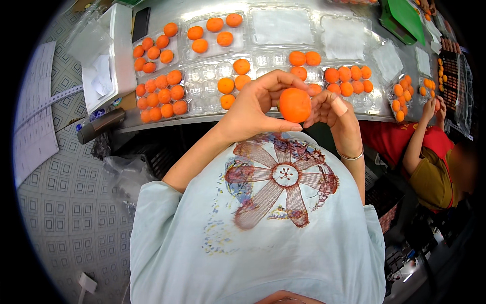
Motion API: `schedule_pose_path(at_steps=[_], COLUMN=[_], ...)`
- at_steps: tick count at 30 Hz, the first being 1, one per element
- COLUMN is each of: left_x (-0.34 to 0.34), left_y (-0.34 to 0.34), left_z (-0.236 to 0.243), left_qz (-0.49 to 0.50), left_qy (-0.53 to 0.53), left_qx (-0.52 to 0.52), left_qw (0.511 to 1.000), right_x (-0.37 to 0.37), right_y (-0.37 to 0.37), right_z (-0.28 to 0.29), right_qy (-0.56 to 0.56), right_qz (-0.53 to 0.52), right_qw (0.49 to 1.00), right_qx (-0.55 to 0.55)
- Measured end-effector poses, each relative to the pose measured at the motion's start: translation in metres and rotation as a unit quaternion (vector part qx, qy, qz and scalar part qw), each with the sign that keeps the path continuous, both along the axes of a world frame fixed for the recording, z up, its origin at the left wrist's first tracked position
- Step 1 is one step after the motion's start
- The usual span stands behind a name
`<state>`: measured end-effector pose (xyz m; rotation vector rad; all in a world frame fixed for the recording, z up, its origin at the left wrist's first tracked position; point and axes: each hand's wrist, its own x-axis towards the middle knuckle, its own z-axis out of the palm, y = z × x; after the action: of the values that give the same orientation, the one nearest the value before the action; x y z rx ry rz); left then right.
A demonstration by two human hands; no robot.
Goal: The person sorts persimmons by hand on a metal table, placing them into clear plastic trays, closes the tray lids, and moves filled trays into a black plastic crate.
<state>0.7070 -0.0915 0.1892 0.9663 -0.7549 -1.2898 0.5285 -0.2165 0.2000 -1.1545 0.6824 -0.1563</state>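
A round orange mandarin is held up above the near edge of the metal table. My left hand curls around its left side, thumb below and fingers above. At its right side, the bent fingers of my right hand meet the fruit; a beige plaster covers one finger and a bracelet circles the wrist. Below and behind my hands lies a clear plastic tray with round hollows, partly filled with mandarins. Another clear tray beside it also holds a few, partly hidden by my hands.
Filled trays of mandarins sit at the left and right. Farther back are trays lined with white sheets, a phone and a green crate. A white box stands left. A co-worker handles fruit at right.
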Motion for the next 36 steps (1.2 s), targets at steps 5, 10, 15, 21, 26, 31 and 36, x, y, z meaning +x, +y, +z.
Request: schedule_pose_path(at_steps=[5,10,15,21,26,31,36], left_x=[0.002,0.008,0.006,-0.001,-0.009,-0.010,-0.014], left_y=[0.010,0.013,0.014,0.010,0.008,0.001,-0.005], left_z=[-0.012,-0.010,-0.006,-0.005,-0.024,-0.031,-0.029], left_qz=[0.003,-0.014,-0.009,0.059,0.076,0.061,0.039], left_qy=[0.027,-0.071,-0.115,-0.343,-0.381,-0.272,-0.254], left_qx=[-0.037,-0.057,-0.052,0.001,0.013,0.047,0.031], left_qw=[0.999,0.996,0.992,0.937,0.921,0.959,0.966], right_x=[0.002,0.008,0.014,0.019,0.024,0.018,0.010], right_y=[0.006,0.019,0.020,0.022,0.022,0.016,0.009], right_z=[-0.002,0.006,0.003,-0.003,-0.014,-0.018,-0.012], right_qy=[-0.023,-0.115,-0.132,-0.038,0.007,0.007,0.008], right_qz=[0.026,0.024,0.016,-0.031,-0.047,-0.047,-0.037], right_qw=[0.999,0.985,0.984,0.995,0.984,0.985,0.983], right_qx=[0.028,0.127,0.119,-0.087,-0.173,-0.166,-0.180])
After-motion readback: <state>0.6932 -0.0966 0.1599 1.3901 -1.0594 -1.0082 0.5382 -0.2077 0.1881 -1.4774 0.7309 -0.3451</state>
